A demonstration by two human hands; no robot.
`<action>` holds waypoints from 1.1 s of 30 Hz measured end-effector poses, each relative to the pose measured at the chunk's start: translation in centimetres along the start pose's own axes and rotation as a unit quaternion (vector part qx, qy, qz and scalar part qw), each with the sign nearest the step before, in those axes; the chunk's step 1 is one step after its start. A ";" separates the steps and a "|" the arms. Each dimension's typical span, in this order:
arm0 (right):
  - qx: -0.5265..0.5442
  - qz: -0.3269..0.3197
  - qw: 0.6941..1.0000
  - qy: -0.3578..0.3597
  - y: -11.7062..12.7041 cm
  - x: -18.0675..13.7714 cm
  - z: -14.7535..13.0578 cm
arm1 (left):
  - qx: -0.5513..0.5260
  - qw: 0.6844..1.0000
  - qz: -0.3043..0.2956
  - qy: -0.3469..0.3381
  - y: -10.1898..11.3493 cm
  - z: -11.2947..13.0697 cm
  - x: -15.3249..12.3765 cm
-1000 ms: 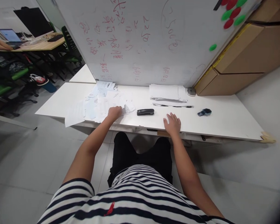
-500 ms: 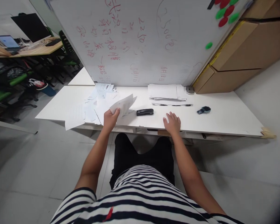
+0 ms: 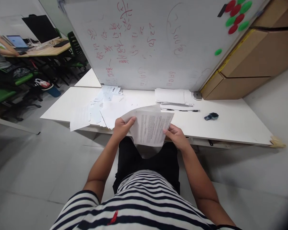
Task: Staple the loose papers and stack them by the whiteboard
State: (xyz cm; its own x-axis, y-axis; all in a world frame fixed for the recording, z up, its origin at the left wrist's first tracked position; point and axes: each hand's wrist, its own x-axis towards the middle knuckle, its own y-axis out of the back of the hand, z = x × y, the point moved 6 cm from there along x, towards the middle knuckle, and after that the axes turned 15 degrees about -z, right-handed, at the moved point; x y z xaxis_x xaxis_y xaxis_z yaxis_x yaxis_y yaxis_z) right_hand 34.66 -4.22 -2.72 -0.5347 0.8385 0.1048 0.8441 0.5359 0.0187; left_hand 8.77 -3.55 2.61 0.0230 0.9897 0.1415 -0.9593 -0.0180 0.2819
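A printed sheet of paper [image 3: 150, 127] is held up over the front edge of the white table [image 3: 230, 124], above my lap. My left hand [image 3: 121, 127] grips its left edge, fingers curled with the thumb on top. My right hand [image 3: 176, 135] pinches its right edge. The sheet hides the black stapler that lay on the table behind it. A loose spread of papers [image 3: 98, 107] lies on the table to the left of my left hand.
A neat paper stack [image 3: 174, 95] and a pen [image 3: 182, 110] lie at the back by the whiteboard [image 3: 153, 41]. A small dark-blue object [image 3: 211, 116] sits to the right. Cardboard boxes [image 3: 252, 64] stand at the right. Another person sits at a far-left desk [image 3: 38, 49].
My left hand lifted a sheet from the loose pile and brought it toward me. My right hand left the table and took the sheet's right edge.
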 end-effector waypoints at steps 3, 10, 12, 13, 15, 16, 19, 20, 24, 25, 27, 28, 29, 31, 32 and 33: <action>0.044 0.016 0.999 -0.019 0.0 0.6 0.5 | -0.004 1.000 -0.002 -0.020 -1.1 0.0 0.3; -0.069 0.089 0.994 0.007 1.0 1.8 -2.4 | -0.017 0.994 -0.068 -0.083 -3.6 1.9 1.4; -0.096 0.110 0.989 0.032 1.3 2.1 -3.6 | -0.006 0.991 -0.074 -0.110 -4.0 2.7 1.8; -0.104 0.124 0.986 0.048 1.4 2.3 -4.1 | -0.003 0.990 -0.072 -0.122 -4.1 3.0 2.0; -0.101 0.148 0.981 0.078 1.6 2.7 -4.3 | 0.003 0.988 -0.066 -0.140 -4.4 3.2 2.9; -0.091 0.157 0.980 0.087 1.7 3.0 -4.0 | 0.004 0.988 -0.062 -0.145 -4.6 3.0 3.5; -0.030 0.175 0.982 0.066 1.8 3.8 -1.9 | -0.001 0.989 -0.054 -0.138 -5.3 1.8 5.4; -0.008 0.180 0.983 0.049 1.8 3.9 -1.1 | -0.003 0.990 -0.055 -0.132 -5.6 1.5 5.9; 0.011 0.186 0.982 0.029 1.4 3.6 -0.4 | -0.001 0.987 -0.082 -0.137 -6.4 2.0 6.7; -0.001 0.189 0.981 0.038 1.4 3.5 -0.8 | -0.005 0.985 -0.089 -0.145 -6.5 2.5 6.6; -0.030 0.206 0.977 0.053 1.6 3.3 -1.5 | -0.025 0.983 -0.101 -0.151 -6.6 3.3 6.4; -0.044 0.218 0.973 0.056 1.8 3.3 -1.6 | -0.038 0.982 -0.109 -0.149 -6.7 3.4 6.3; -0.055 0.229 0.970 0.053 2.1 3.3 -1.4 | -0.051 0.981 -0.122 -0.143 -6.9 3.3 6.3; -0.063 0.238 0.969 0.032 2.5 3.5 -0.1 | -0.067 0.980 -0.149 -0.115 -7.4 2.1 6.5; -0.060 0.235 0.970 0.017 2.6 3.6 0.9 | -0.069 0.980 -0.160 -0.094 -7.6 1.2 6.6; -0.056 0.228 0.972 0.001 2.6 3.7 1.9 | -0.070 0.980 -0.170 -0.071 -7.9 0.2 6.8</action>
State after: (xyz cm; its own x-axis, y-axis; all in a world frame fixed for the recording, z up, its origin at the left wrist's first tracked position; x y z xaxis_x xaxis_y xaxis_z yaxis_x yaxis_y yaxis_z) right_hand 34.82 0.50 -4.16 -0.1042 0.9860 0.1298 0.9925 0.0947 0.0778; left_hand 16.53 3.31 1.53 0.3781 0.9050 0.1951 -0.9182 0.3396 0.2041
